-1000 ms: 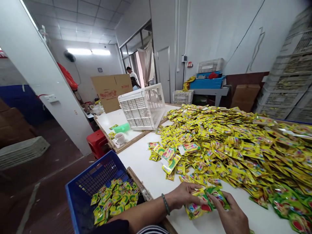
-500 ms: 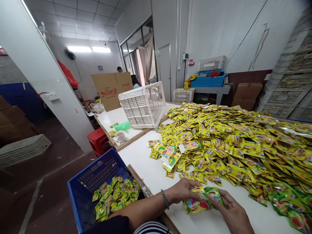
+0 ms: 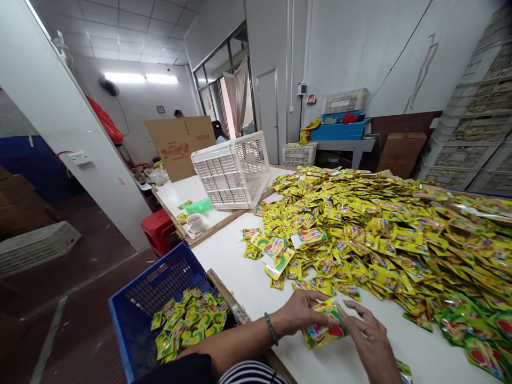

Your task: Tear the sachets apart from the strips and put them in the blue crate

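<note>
- Currently, left hand [image 3: 304, 316] closed around a small yellow printed box [image 3: 323, 335], thumb across its upper face; beaded bracelet [image 3: 271, 328] at the wrist.
- Box location: low over the white tabletop [image 3: 224, 258], in front of the wearer, between both hands.
- Right hand [image 3: 372, 341]: fingers spread and loosely bent, nothing seen in the grasp; thumb at the box's right end, contact cannot be told.
- Green packets [image 3: 476, 330] at right edge, beside a large heap of yellow packets [image 3: 360, 229].
- Open, flattened-looking cartons [image 3: 276, 253] at the heap's left edge.
- Blue crate [image 3: 160, 288] left of the table, partly filled with loose packets [image 3: 188, 320].
- Farther off: white crate [image 3: 230, 176], tilted; cup [image 3: 195, 223] near a green container [image 3: 199, 206].
</note>
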`<state>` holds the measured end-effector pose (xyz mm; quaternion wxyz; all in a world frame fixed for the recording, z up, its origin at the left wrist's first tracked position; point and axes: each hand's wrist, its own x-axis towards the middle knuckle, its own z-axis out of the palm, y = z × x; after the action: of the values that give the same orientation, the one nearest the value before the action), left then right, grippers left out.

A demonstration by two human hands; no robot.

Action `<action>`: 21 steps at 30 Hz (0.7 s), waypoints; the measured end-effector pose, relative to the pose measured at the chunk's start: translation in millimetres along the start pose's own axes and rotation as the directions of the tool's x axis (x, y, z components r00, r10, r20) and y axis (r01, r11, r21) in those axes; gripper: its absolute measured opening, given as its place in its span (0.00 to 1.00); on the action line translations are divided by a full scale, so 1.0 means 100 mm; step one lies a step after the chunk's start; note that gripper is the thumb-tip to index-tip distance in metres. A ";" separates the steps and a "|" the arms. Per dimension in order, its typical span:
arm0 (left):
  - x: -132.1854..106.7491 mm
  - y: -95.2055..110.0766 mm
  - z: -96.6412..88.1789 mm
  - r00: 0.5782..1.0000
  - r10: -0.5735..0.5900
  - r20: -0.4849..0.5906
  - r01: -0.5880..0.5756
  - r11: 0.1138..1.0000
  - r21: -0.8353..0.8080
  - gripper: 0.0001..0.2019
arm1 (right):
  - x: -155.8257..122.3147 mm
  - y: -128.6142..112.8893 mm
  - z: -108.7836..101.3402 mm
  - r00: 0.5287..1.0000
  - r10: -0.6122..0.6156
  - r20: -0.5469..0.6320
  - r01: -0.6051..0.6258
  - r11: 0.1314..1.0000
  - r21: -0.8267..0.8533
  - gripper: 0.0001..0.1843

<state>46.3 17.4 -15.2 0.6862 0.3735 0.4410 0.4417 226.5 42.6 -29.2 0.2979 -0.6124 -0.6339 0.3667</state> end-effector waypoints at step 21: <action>0.01 -0.02 0.00 0.976 0.183 -0.122 -0.190 0.980 -0.052 0.36 | 0.03 0.22 0.15 0.963 -0.269 0.007 0.269 0.963 -0.033 0.35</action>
<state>47.4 17.4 -17.6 0.6262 0.3648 0.4293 0.5390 226.3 43.9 -55.3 0.3339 -0.5251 -0.7175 0.3130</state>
